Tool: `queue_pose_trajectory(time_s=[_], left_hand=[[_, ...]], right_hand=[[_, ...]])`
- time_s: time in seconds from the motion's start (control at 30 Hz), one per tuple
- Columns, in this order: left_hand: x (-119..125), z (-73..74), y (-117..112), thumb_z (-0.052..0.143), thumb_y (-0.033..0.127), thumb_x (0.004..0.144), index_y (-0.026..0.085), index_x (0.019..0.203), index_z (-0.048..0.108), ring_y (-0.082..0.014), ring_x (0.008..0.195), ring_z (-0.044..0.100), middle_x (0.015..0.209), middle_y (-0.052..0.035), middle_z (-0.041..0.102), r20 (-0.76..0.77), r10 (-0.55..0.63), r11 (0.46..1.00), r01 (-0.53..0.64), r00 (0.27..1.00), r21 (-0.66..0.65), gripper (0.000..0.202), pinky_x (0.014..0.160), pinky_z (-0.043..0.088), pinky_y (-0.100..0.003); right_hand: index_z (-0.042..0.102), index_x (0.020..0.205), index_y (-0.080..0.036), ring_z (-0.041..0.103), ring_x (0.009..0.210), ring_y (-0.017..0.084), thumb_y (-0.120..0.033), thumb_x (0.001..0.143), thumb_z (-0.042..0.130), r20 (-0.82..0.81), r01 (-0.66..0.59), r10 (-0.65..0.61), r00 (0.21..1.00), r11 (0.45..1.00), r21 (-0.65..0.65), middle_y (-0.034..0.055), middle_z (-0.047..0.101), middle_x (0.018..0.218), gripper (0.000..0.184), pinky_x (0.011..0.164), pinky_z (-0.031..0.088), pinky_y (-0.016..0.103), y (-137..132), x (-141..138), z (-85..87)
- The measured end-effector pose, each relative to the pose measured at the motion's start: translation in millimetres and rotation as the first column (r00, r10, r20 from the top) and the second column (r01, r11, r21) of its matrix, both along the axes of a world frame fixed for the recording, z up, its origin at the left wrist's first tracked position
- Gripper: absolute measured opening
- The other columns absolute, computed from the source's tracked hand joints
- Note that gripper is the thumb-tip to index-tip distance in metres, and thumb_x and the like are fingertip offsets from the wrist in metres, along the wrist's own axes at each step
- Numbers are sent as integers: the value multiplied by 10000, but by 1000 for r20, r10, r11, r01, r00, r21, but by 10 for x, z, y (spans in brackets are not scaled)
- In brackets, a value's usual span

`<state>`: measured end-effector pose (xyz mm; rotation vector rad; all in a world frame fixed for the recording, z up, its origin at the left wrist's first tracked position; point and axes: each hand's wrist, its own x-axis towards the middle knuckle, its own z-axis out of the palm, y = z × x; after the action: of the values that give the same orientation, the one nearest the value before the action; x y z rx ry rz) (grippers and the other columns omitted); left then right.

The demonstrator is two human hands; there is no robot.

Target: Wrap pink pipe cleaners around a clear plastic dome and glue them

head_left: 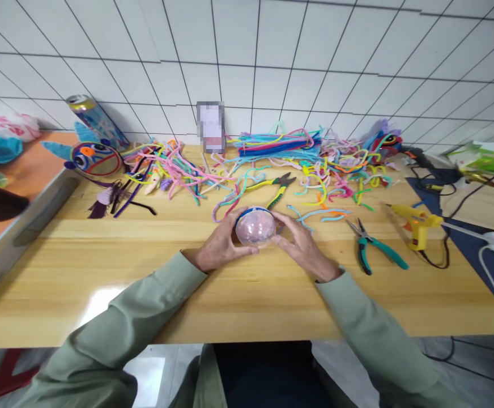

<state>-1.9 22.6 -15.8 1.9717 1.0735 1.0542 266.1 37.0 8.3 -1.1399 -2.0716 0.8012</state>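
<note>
A clear plastic ball (255,228) with pink filling and a blue rim sits on the wooden table (145,283) in front of me. My left hand (219,245) cups its left side with the fingers curled round it. On the ball's right side my right hand (301,243) grips it the same way. Both sleeves are pale green. Just behind the ball lie yellow-handled pliers (277,190).
Several coloured pipe cleaners (272,148) are strewn along the back of the table. Teal-handled pliers (372,246) and a yellow glue gun (417,224) lie to the right, with cables. A pipe-cleaner mask (94,158) and a can (94,119) stand at the back left.
</note>
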Motion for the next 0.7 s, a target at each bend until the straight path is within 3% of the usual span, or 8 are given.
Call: queue_pose_trajectory(time_s=[0.1,0.17,0.23,0.37,0.5,0.7], left_hand=[[-6,-1,19,898,578,821,241,1606,426,-403,1551,492,1626,-183,529,79,120,993,-119,990,-8,977,1318,384,-621],[-18,-3,42,868,603,841,233,1596,423,-395,1542,498,1621,-183,523,194,194,981,-187,962,-54,951,1313,385,-614],[-30,-6,71,850,631,846,222,1575,429,-386,1514,526,1604,-186,530,297,233,971,-207,926,-115,937,1299,404,-601],[-50,-15,116,862,676,806,210,1529,466,-384,1496,541,1586,-188,552,379,222,969,-160,898,-188,947,1290,414,-591],[-65,-34,133,848,734,780,212,1538,472,-393,1509,534,1592,-197,563,371,164,976,-96,914,-195,995,1286,421,-592],[32,-20,274,811,752,795,209,1564,476,-399,1510,533,1590,-194,572,177,183,980,-165,967,-114,999,1266,440,-580]], right_hand=[[650,1405,-205,760,1168,260,-488,1075,482,279,269,-246,928,962,-46,116,787,1317,466,1027,596,407,217,-55,170],[663,1378,-170,774,1126,309,-464,1079,460,414,405,-359,837,914,-27,153,808,1228,466,990,595,450,442,-141,281],[668,1364,-121,765,1155,398,-506,1057,504,488,459,-399,776,888,-3,224,807,1186,519,994,574,528,669,-255,342],[660,1348,-75,747,1203,451,-477,1015,586,588,477,-396,705,879,19,303,782,1212,527,989,561,528,904,-441,297],[629,1383,-114,757,1194,401,-338,997,590,615,424,-342,710,905,14,260,783,1254,448,967,570,465,821,-419,209],[660,1360,-191,740,1205,321,-318,1017,582,562,309,-251,788,951,-10,180,780,1323,374,986,553,386,672,-253,186]])
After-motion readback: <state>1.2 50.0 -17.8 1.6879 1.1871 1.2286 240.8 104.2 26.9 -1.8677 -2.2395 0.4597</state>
